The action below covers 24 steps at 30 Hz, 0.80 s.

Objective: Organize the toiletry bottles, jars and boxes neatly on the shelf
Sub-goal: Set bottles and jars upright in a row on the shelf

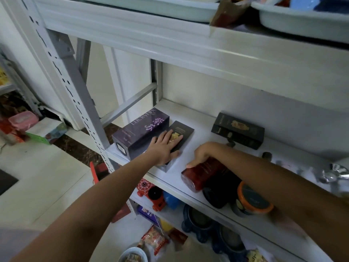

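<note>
On the white shelf (204,121) a long purple box (139,129) lies at the left end. Beside it lies a flat black box (184,130), and my left hand (164,146) rests flat on it with straight fingers. My right hand (204,153) grips the top of a red bottle (200,173) lying on its side near the shelf's front edge. A dark bottle (220,191) and an orange-lidded jar (251,200) sit just right of it, under my right forearm. Another black box (238,130) lies further back.
A small dark cap (266,155) and a shiny foil pack (332,173) sit on the shelf's right. White tubs (302,19) fill the shelf above. The shelf below holds a red toy (151,193), blue items and snack packets (154,241). The slotted upright post (83,118) stands left.
</note>
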{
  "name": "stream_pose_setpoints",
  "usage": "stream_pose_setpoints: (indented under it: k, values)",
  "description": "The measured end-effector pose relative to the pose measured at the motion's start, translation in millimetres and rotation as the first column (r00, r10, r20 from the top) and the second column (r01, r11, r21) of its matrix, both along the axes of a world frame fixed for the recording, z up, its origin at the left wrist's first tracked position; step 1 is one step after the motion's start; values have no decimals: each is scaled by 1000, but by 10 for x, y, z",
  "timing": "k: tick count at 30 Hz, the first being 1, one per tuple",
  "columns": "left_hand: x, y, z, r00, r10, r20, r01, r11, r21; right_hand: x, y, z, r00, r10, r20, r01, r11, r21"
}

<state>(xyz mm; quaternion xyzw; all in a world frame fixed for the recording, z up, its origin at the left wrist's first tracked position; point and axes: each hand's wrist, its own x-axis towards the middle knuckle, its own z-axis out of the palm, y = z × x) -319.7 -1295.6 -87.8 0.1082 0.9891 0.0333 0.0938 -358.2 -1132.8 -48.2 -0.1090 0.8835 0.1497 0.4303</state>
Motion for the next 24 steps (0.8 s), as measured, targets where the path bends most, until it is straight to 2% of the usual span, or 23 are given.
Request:
stream_pose_setpoints:
  k: [3,6,9,12,14,17,19,24]
  values:
    - [-30,-59,0,999,42,-11,-42,999,8,39,50,35,998,39,-50,-43,994,-102]
    - [-42,-122,-8,999,46,0,-46,999,8,-51,250,169,990,-137,-45,112,928,-356]
    - [-21,-121,-21,999,48,2,-48,999,23,-208,517,310,943,-274,-191,153,862,-483]
    - [10,-115,-36,998,59,-8,-59,998,28,-402,785,387,856,-322,-404,112,878,-465]
    - [38,-125,-45,998,65,-12,-64,998,29,-497,920,357,815,-322,-481,118,906,-407]
    - [65,-154,-55,998,51,-27,-50,998,29,-523,978,251,819,-257,-513,114,949,-294]
    - [68,-172,-61,998,45,-33,-44,999,26,-472,923,252,815,-230,-532,92,958,-272]
    - [55,-193,-76,999,42,-31,-41,999,28,-484,774,226,844,-354,-403,202,905,-374]
